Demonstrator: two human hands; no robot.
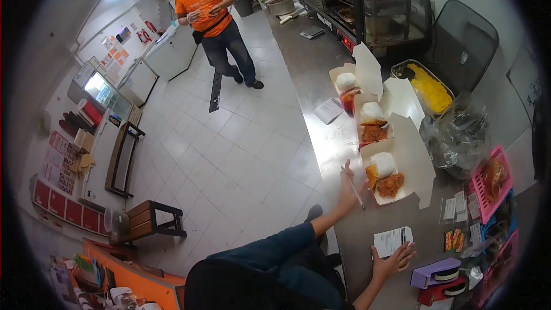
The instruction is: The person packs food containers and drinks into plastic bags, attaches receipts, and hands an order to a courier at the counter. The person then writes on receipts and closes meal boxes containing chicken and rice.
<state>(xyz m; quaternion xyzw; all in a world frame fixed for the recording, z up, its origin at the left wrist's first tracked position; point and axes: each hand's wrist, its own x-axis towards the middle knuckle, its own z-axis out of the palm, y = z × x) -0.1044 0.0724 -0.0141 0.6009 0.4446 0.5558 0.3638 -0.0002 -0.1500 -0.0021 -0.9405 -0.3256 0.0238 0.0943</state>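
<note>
In my left hand (348, 191) is a slim whitish pen (357, 196), held close to the nearest open meal box (395, 202). That box contains a mound of white rice (383, 164), a fried piece of chicken (391, 185) and something yellow-orange. My right hand (394, 260) lies flat, fingers spread, at the lower edge of a printed receipt (392, 241) on the counter. Farther along stand two more open boxes: one with rice and fried chicken (373, 133), the other with rice (346, 82) and a red item.
A steel counter (359, 227) runs away from me. On it are a tray of yellow food (430, 89), plastic bags (459, 135), a pink basket (489, 186), a purple stapler-like item (435, 273) and a heated display case (373, 6). A person in orange (205, 0) stands on the tiled floor.
</note>
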